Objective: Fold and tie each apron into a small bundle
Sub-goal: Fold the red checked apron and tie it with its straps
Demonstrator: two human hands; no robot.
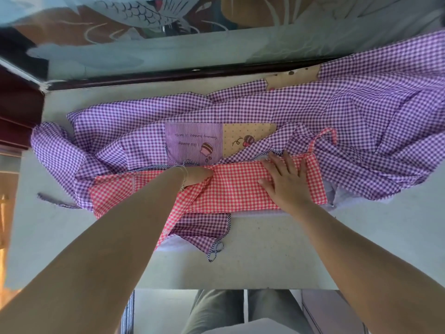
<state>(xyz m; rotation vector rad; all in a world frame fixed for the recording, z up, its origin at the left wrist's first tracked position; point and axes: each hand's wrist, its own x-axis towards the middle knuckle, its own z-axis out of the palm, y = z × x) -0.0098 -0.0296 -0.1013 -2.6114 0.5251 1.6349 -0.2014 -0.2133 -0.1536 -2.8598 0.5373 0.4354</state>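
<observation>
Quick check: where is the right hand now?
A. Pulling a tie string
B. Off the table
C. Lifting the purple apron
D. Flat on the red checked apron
D: the right hand lies flat, fingers spread, on the folded red checked apron.

The purple striped pocket patch point(192, 142) on the purple gingham apron point(313, 109) carries upside-down cursive, with "I like honey" legible beside a small cupcake drawing and the longer line above too blurred to read.

A folded pink-and-white gingham cotton apron point(228, 186) lies under the right hand point(286, 182), with purple-and-white gingham cotton aprons point(337, 109) beyond it on a pale grey-green tabletop point(265, 249).
</observation>
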